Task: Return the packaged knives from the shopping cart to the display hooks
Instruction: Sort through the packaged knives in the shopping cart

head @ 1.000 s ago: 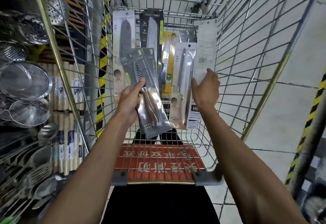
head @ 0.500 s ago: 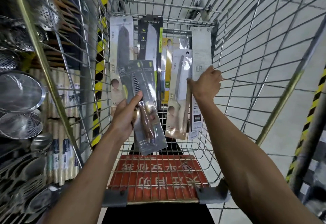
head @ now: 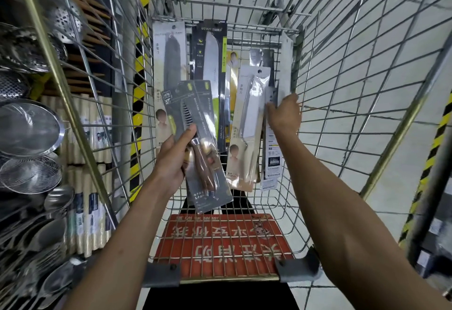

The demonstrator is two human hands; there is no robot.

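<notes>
Both my hands reach into the wire shopping cart point(head: 342, 70). My left hand point(head: 175, 158) grips a grey packaged knife with a brown wooden handle point(head: 195, 124), lifted above the cart floor and tilted. My right hand point(head: 285, 114) grips the edge of a white packaged knife point(head: 285, 65) that stands against the cart's right wall. More packaged knives lean upright at the cart's far end: a pale one point(head: 168, 65), a black one point(head: 210, 60), a yellow one point(head: 231, 70) and a beige one point(head: 249, 119).
A shelf on the left holds steel strainers point(head: 27, 126), ladles point(head: 56, 197) and packs of chopsticks point(head: 88, 187). A red sign point(head: 220, 243) lies on the cart's child seat near me. Yellow-black striped posts point(head: 138, 89) stand beyond the cart; tiled floor lies right.
My right hand has closed on the white package at the cart's right side and turned it edge-on. My left hand has kept its hold on the wooden-handled knife package.
</notes>
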